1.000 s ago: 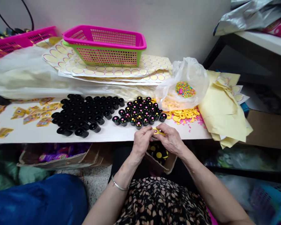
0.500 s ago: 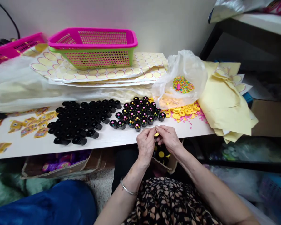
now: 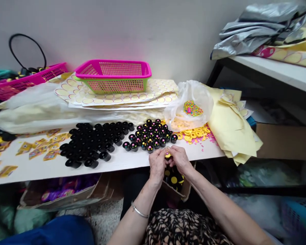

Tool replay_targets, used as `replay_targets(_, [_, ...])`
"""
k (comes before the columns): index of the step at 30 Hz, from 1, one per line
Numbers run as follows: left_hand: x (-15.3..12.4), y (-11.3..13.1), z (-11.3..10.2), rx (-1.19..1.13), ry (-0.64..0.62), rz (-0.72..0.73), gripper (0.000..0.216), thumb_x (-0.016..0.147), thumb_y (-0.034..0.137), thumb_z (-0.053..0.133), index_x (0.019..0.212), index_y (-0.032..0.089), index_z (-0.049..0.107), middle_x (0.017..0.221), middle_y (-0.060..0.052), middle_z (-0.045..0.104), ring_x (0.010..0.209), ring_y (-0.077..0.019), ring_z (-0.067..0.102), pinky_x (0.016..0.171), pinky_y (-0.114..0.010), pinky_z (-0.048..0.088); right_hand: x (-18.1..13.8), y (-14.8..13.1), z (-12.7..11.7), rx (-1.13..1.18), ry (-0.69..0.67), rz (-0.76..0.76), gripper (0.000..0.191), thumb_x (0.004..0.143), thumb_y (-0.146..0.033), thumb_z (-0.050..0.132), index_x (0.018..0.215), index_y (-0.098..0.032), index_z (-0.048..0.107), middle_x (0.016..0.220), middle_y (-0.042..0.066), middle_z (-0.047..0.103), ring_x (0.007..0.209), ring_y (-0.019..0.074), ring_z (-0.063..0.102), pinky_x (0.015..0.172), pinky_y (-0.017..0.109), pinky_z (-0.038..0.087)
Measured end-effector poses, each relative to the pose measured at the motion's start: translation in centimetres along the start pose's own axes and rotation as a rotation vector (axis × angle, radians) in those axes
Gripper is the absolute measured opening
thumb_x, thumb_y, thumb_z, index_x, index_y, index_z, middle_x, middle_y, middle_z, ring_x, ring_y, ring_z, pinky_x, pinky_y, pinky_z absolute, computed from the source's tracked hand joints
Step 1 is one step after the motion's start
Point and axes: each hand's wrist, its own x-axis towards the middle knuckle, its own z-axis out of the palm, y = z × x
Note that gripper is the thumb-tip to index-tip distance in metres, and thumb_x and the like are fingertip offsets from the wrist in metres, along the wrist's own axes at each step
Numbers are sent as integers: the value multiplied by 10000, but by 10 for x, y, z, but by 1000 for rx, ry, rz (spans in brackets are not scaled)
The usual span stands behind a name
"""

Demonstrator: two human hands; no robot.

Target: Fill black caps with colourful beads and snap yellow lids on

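My left hand (image 3: 157,164) and my right hand (image 3: 180,158) meet at the table's front edge, fingers pinched together on a small yellow-topped cap (image 3: 167,154). Just beyond them stands a cluster of black cups with coloured beads inside (image 3: 153,134). To its left lies a larger group of plain black cups (image 3: 91,143). Below my hands a small cardboard box (image 3: 177,185) holds black pieces with yellow tops. Yellow rings (image 3: 195,132) and pink bits lie scattered to the right of the filled cups.
A clear plastic bag of coloured beads (image 3: 193,108) sits at the back right beside yellow paper sheets (image 3: 229,127). A pink and green basket (image 3: 113,75) rests on sticker sheets. Yellow stickers (image 3: 38,148) lie at the left. A shelf (image 3: 272,71) stands to the right.
Both hands stay pinched on the small yellow piece. The view has tilted up and shifted, so the table and hands sit lower in the picture.
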Motion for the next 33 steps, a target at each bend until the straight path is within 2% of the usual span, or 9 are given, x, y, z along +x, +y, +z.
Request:
replay_targets(3, [-4, -2, 0, 12, -10, 13, 297, 712, 413, 597, 613, 134, 575, 385, 64, 424, 335, -55, 371, 335, -165, 289, -4, 4, 0, -6, 10, -43, 308, 735, -450, 559, 646, -163, 493, 459, -54, 496, 339, 81, 490, 279, 159, 376])
replay_targets(10, [5, -9, 2, 32, 31, 86, 266, 693, 380, 620, 596, 140, 555, 504, 45, 500, 385, -49, 415, 375, -164, 341, -1, 1, 2, -58, 63, -104, 271, 741, -408, 560, 645, -170, 474, 462, -65, 469, 339, 88, 491, 273, 167, 370])
replay_targets(14, [4, -5, 0, 11, 11, 34, 271, 675, 372, 628, 574, 132, 551, 471, 48, 488, 351, -52, 403, 341, -169, 306, -3, 3, 1, 4, 13, -23, 291, 739, -428, 568, 650, -159, 500, 483, -48, 493, 355, 81, 487, 294, 170, 380])
replay_targets(20, [-2, 3, -2, 56, 9, 47, 262, 700, 361, 592, 578, 129, 582, 397, 51, 467, 344, -57, 394, 361, -171, 309, -12, 4, -12, 35, -183, -75, 336, 661, -430, 674, 807, -140, 588, 623, -9, 589, 518, 92, 555, 462, 196, 463])
replay_targets(26, [4, 7, -8, 226, 7, 53, 293, 677, 382, 617, 528, 134, 573, 350, 45, 457, 340, -63, 385, 371, -178, 297, 10, -24, -30, -279, -440, -100, 279, 633, -373, 665, 758, -123, 651, 608, -11, 565, 516, 89, 480, 472, 211, 389])
replay_targets(28, [5, 6, -7, 214, 23, 67, 317, 678, 415, 621, 542, 134, 573, 362, 41, 471, 342, -63, 388, 371, -179, 295, 13, -27, -34, -402, -336, -238, 271, 593, -358, 693, 743, -136, 650, 646, -12, 569, 596, 112, 495, 533, 226, 393])
replay_targets(30, [4, 4, -6, 177, 32, 62, 311, 692, 423, 612, 580, 135, 584, 391, 37, 492, 355, -67, 406, 373, -177, 303, 9, -21, -35, -472, -69, -379, 323, 556, -364, 729, 777, -151, 628, 725, -5, 579, 689, 135, 506, 595, 238, 404])
replay_targets(32, [2, 2, -4, 149, 31, 66, 271, 704, 406, 605, 671, 138, 622, 458, 29, 535, 389, -73, 446, 389, -176, 330, -2, -8, -32, -429, 174, -392, 365, 581, -412, 723, 808, -163, 582, 723, -8, 563, 673, 130, 503, 584, 235, 406])
replay_targets(33, [1, 1, -3, 143, 30, 76, 252, 707, 391, 604, 724, 142, 641, 511, 22, 563, 411, -75, 466, 399, -176, 344, -8, -1, -30, -366, 226, -344, 365, 619, -449, 693, 809, -167, 559, 688, -15, 549, 617, 118, 496, 543, 228, 400])
